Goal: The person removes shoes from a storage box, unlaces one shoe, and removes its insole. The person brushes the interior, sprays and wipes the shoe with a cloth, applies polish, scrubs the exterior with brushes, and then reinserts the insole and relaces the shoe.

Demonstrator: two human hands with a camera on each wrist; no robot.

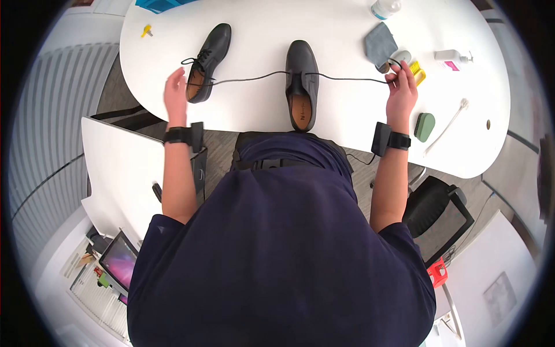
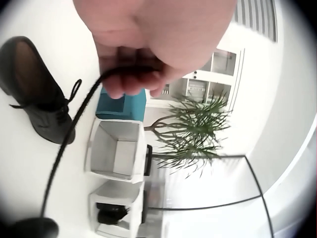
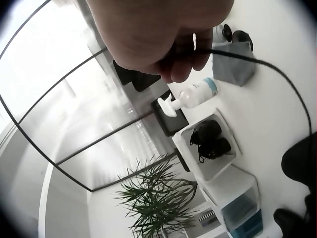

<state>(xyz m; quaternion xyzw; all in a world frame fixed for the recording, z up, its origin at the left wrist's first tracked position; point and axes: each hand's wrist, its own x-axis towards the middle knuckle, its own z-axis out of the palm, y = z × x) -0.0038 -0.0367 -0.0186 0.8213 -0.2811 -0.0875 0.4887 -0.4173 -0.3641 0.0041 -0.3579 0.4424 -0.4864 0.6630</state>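
A black leather shoe (image 1: 301,55) stands mid-table in the head view, toe pointing away from me and tan insole showing. From its front a thin black shoelace (image 1: 248,79) runs out to both sides, drawn wide. My left hand (image 1: 175,95) grips one end, fingers curled over the lace (image 2: 69,129) in the left wrist view. The other end is pinched in my right hand (image 1: 402,95), and the lace (image 3: 277,72) sags away from it in the right wrist view. Beside my left hand is a second black shoe (image 1: 217,43), its lace tied in a bow.
Around my right hand lie a grey cloth (image 1: 380,45), a yellow brush (image 1: 421,77), a green brush (image 1: 425,126), a white pump bottle (image 1: 447,56) and a long white stick (image 1: 448,124). A spray bottle (image 3: 198,94) and a white bin (image 3: 233,134) holding black shoes stand farther back.
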